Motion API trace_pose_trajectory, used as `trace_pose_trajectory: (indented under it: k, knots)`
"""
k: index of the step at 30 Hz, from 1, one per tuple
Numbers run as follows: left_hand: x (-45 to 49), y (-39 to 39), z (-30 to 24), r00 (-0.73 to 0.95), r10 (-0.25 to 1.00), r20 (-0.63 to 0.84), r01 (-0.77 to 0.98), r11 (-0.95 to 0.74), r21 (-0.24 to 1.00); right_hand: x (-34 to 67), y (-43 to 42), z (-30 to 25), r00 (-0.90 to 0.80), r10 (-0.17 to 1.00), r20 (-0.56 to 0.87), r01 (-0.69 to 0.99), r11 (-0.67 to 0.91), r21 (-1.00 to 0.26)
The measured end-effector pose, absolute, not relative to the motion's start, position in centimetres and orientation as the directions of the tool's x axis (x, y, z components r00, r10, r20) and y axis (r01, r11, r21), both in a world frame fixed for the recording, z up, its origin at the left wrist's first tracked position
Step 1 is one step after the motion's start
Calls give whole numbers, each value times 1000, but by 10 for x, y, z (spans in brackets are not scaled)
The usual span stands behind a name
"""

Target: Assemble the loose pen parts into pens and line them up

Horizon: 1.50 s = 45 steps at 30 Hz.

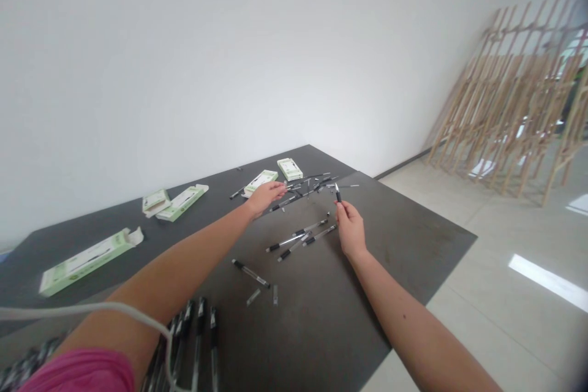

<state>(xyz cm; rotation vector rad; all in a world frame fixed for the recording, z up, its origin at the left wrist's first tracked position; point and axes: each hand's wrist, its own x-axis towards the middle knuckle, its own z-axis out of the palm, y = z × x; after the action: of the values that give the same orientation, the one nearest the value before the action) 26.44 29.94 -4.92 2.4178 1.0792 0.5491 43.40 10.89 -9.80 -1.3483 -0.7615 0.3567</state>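
Note:
My right hand [351, 226] is closed around a pen [339, 194], its tip pointing up and its black grip showing above my fingers. To the left, my left hand [267, 196] reaches to the edge of a loose pile of black pen parts [316, 185]. Its fingers are pinched together; whatever they hold is too small to make out. Several clear pens with black grips [298, 237] lie between my arms. Nearer to me rests a single pen [250, 273], beside two short clear pieces [275, 294].
Green-and-white boxes lie along the back and left: a long open box [92, 260], another open box [182, 202] and a box [290, 169] near the wall. Rows of pens [198, 343] lie at the front left. A white cable [138, 313] crosses my left arm. Wooden frames [509, 98] lean right.

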Motion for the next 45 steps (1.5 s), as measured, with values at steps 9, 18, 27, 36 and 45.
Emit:
trace_pose_trajectory:
  k: [9, 18, 27, 36, 45]
  knots:
    - [206, 306, -49, 479, 875, 61, 802, -465, 375, 435, 110, -99, 695, 648, 313, 243, 198, -950]
    - [256, 328, -66, 531, 842, 99, 820, -540, 188, 436, 113, -103, 691, 648, 320, 257, 194, -947]
    - [286, 342, -79, 636, 771, 6, 771, -636, 20, 434, 109, -98, 665, 664, 342, 305, 176, -936]
    - [258, 351, -68, 667, 744, 29, 745, -666, -37, 427, 107, -93, 644, 690, 330, 263, 205, -943]
    - [299, 367, -72, 622, 775, 110, 782, -620, -61, 428, 108, -96, 638, 688, 347, 283, 210, -936]
